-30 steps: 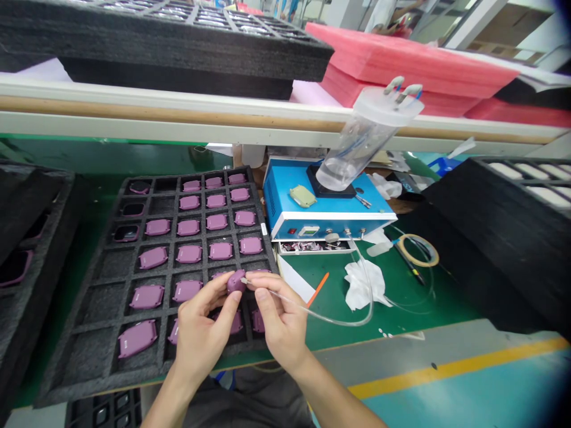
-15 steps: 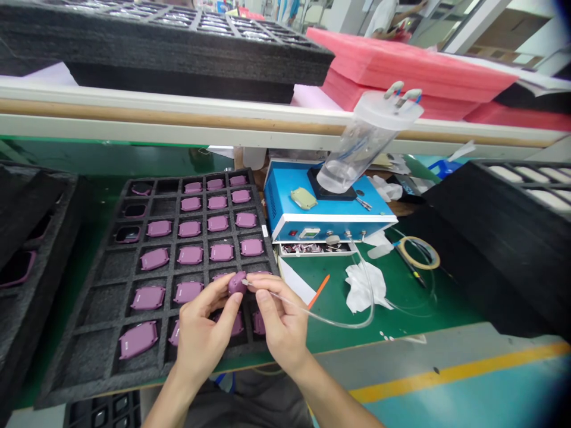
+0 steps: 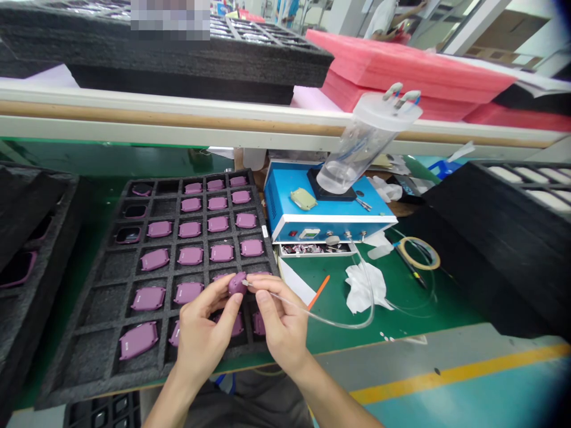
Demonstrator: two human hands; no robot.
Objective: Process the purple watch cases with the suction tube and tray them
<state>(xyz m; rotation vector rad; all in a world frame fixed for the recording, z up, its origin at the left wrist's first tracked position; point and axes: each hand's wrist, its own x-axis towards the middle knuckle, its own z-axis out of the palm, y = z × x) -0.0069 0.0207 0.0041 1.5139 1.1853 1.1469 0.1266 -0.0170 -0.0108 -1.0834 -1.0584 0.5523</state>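
Note:
My left hand (image 3: pixel 200 327) pinches a small purple watch case (image 3: pixel 237 285) between thumb and fingers, turned on edge. Closed around the end of a clear thin tube (image 3: pixel 343 325), my right hand (image 3: pixel 285 327) brings its small tip to the side of the case. Whether the tip goes into the case or only touches it, I cannot tell. Both hands are above the near right part of a black foam tray (image 3: pixel 104 304). Purple watch cases (image 3: pixel 148 298) lie in many of its compartments, and a few at the far left show dark screens.
A blue machine (image 3: pixel 285 184) carries a clear cylinder (image 3: pixel 348 154) and a pale green watch case (image 3: pixel 304 199); the tube runs from its front. A crumpled tissue (image 3: pixel 366 287), an orange stick (image 3: pixel 319 291) and a tape roll (image 3: pixel 402 246) lie rightward. Black foam stacks (image 3: pixel 482 249) flank the bench; a shelf (image 3: pixel 178 128) crosses behind.

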